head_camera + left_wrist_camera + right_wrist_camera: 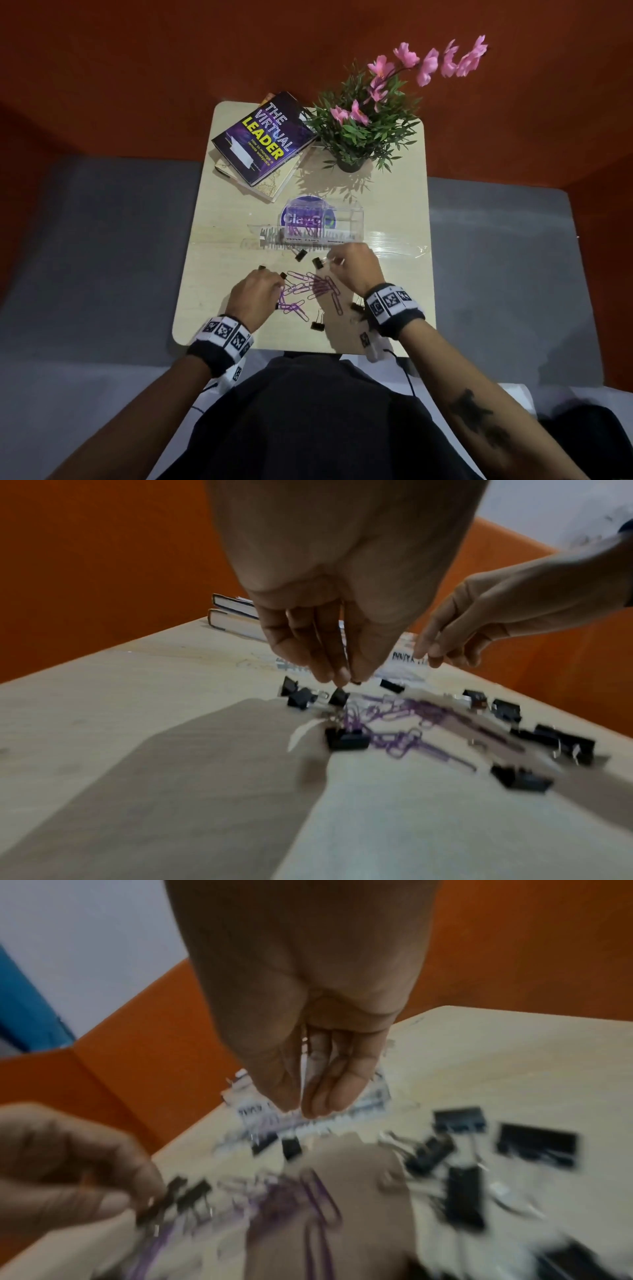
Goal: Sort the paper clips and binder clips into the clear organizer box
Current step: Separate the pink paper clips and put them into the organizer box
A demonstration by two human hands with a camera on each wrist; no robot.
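Note:
The clear organizer box (351, 215) stands mid-table, and one compartment holds purple paper clips (306, 229). In front of it lies a loose heap of purple paper clips (317, 289) (404, 723) (315, 1194), with several black binder clips (318, 324) (347, 741) (536, 1144) scattered around. My left hand (281, 279) (346, 679) (137, 1199) hovers at the heap's left edge, fingertips pinched at a small black binder clip (283, 275) (339, 696). My right hand (330, 262) (301, 1107) (426, 656), just in front of the box, pinches the silver wire handle of another binder clip (317, 262).
Two stacked books (263, 140) lie at the back left of the small wooden table (222, 246), and a potted plant with pink flowers (359, 130) stands at the back right. A further binder clip (301, 254) lies by the box front. The table's near edge meets my body.

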